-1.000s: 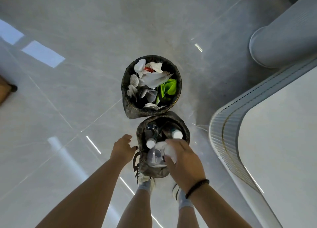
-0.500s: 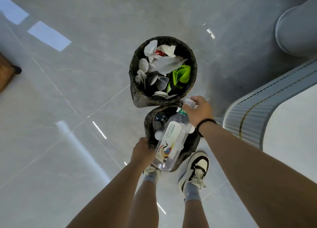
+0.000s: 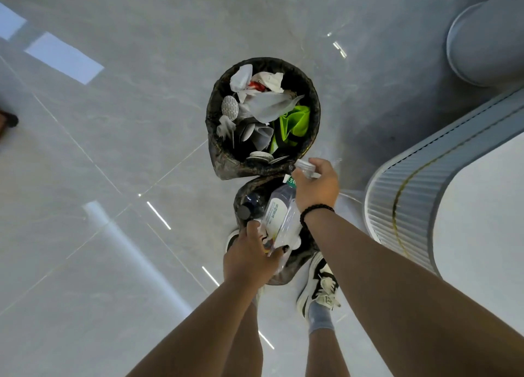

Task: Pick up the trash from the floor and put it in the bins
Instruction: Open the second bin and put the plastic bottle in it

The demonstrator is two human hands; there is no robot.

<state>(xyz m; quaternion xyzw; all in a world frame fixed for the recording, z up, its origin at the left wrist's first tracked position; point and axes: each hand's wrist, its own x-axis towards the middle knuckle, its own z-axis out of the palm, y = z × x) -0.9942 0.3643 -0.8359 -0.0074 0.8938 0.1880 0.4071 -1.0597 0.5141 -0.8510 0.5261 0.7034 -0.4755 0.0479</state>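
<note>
Two round bins lined with black bags stand on the grey floor. The far bin holds paper scraps, lids and a green bag. The near bin holds dark bottles. A clear plastic bottle with a white label lies tilted over the near bin. My left hand grips its lower end. My right hand is at the bottle's neck end and pinches a small clear piece over the gap between the bins.
A curved ribbed white counter edge runs along the right, with a thick grey column behind it. My shoes stand just behind the near bin. Part of another person's foot shows at the left edge.
A second ago my right hand was down in the near bin. It lifted the clear bottle out, and my left hand has now taken hold of the bottle's lower end.
</note>
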